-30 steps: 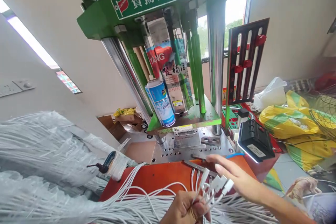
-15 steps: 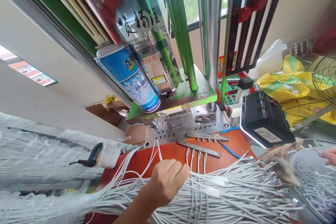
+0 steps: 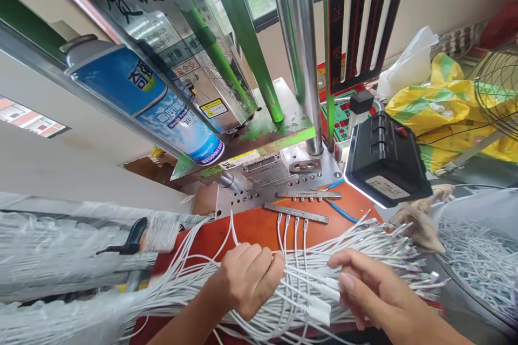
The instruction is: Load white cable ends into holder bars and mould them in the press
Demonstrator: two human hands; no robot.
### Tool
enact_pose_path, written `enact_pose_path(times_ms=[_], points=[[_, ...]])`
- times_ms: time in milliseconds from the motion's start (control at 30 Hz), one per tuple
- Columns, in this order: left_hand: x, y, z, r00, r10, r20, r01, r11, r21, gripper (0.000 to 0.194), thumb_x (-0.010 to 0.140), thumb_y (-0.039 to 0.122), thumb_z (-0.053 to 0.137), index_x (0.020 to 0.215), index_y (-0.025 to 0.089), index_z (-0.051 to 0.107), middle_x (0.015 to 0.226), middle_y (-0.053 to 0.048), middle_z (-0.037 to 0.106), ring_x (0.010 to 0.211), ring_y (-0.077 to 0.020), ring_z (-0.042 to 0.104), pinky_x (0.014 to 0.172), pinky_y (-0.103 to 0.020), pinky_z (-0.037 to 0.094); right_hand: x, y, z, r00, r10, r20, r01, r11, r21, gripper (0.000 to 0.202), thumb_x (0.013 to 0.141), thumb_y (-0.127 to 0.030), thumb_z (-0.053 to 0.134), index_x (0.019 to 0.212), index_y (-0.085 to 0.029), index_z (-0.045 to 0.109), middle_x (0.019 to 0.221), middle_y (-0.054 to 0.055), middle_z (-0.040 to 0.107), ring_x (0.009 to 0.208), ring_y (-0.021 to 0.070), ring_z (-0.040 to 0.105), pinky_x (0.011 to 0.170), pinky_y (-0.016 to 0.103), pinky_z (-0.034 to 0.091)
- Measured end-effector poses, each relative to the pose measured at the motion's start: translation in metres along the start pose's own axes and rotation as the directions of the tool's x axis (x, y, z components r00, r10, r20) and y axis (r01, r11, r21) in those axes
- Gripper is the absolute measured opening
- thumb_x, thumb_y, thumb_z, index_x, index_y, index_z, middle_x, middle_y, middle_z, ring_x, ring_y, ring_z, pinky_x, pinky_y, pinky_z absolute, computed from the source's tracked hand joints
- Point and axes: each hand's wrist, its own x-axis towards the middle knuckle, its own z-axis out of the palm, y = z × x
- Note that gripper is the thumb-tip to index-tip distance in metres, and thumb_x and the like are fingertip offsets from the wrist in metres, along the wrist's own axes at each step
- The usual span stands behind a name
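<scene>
My left hand (image 3: 253, 277) is closed around a few white cables, whose thick white molded ends (image 3: 318, 307) stick out to its right. Beside those ends my right hand (image 3: 372, 291) has its thumb and fingers apart, close to the upper one. Under both hands lies a large bundle of white cables (image 3: 190, 294). Above the bundle, a metal bar (image 3: 297, 213) on the orange-red surface (image 3: 251, 226) has several cable connectors fitted along it. A second metal bar (image 3: 309, 195) lies behind it.
A press with green rods (image 3: 246, 38) and a metal plate stands ahead, a blue spray can (image 3: 149, 97) on it. To the right are a black lamp (image 3: 386, 159), yellow bags (image 3: 437, 97) and a bag of white pieces (image 3: 477, 248). Wrapped cables (image 3: 73, 248) lie left.
My right hand has come in from the right edge to the white molded ends. My left hand keeps its hold on the cables. The view has shifted, with the press nearer.
</scene>
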Motion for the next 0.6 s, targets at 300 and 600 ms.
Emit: enact_pose_path(times_ms=[300,600], points=[[-0.008,0.011,-0.016,1.000,0.009,-0.011,-0.008,1.000,0.017,0.020,0.091,0.011,0.054,0.105,0.005,0.066,0.072,-0.007,0.064,0.059,-0.0174,0.058,0.052,-0.032,0.038,0.004,-0.002,0.012,0.992,-0.099,-0.075,0.099,0.995,-0.005,0.039,0.104,-0.059,0.050,0.116,-0.023,0.053,0.071,-0.005,0.054,0.060,0.0115,0.048,0.055,0.024,0.036],[-0.083,-0.048,-0.027,0.056,-0.914,-0.403,0.937,0.187,-0.295,0.041,0.103,0.042,0.054,0.137,0.019,0.052,0.127,-0.014,0.066,0.115,-0.0235,0.067,0.095,-0.037,0.057,0.071,-0.010,-0.017,0.849,-0.527,0.021,0.216,0.312,-0.925,0.025,0.106,-0.025,0.040,0.115,-0.020,0.063,0.114,0.011,0.063,0.103,0.0285,0.057,0.091,0.045,0.046]])
